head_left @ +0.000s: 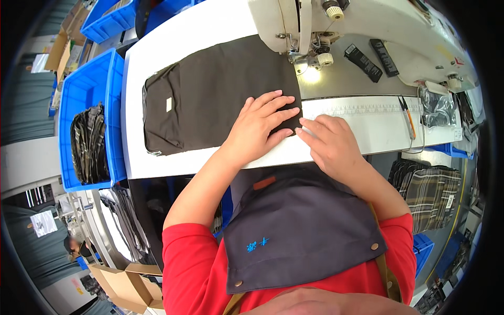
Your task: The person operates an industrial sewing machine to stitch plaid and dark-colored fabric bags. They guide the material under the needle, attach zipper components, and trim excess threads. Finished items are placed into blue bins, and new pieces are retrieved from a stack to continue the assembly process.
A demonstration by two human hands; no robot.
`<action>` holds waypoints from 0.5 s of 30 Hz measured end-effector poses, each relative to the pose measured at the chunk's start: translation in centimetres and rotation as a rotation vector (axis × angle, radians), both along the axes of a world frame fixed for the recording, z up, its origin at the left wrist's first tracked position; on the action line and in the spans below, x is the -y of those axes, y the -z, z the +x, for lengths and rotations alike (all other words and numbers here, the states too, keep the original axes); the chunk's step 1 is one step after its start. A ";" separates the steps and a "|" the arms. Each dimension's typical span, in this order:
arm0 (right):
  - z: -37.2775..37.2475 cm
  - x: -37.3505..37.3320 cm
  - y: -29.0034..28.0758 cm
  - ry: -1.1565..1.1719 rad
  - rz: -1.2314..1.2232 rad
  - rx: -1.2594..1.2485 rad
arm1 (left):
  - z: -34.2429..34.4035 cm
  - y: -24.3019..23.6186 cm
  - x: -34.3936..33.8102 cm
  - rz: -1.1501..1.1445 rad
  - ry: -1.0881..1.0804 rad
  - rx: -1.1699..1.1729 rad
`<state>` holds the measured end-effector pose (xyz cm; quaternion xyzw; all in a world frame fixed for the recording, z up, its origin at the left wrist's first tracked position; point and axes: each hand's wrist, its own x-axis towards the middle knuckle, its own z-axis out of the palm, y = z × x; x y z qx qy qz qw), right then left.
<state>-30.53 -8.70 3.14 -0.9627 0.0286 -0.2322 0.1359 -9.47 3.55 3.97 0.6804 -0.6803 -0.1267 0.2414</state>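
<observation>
A dark brown garment piece [210, 94] lies flat on the white sewing table [168, 37], reaching under the presser foot of a white sewing machine [307, 50]. My left hand [260, 126] lies flat on the fabric's right end, fingers spread. Touching the fabric's lower right corner with its fingertips, my right hand [333, 147] rests on the table edge. Neither hand grips anything. A small pale label [169, 104] is sewn on the fabric's left part.
A blue bin [79, 89] at the left holds plaid garments [89, 142]. More plaid pieces [430, 194] are stacked at the lower right. Black parts [362, 62], a pair of snips [407, 118] and a printed ruler strip [362, 109] lie beside the machine. Cardboard boxes [126, 286] stand below.
</observation>
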 end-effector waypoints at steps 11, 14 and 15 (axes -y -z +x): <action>2.6 2.8 0.5 0.026 -0.092 0.007 | 2.9 0.8 2.9 -0.082 0.017 0.015; 3.2 3.4 0.5 0.046 -0.094 -0.021 | 3.5 0.9 3.8 -0.096 0.007 0.033; 3.3 3.6 0.5 0.044 -0.107 -0.017 | 3.7 0.9 4.0 -0.098 0.002 0.038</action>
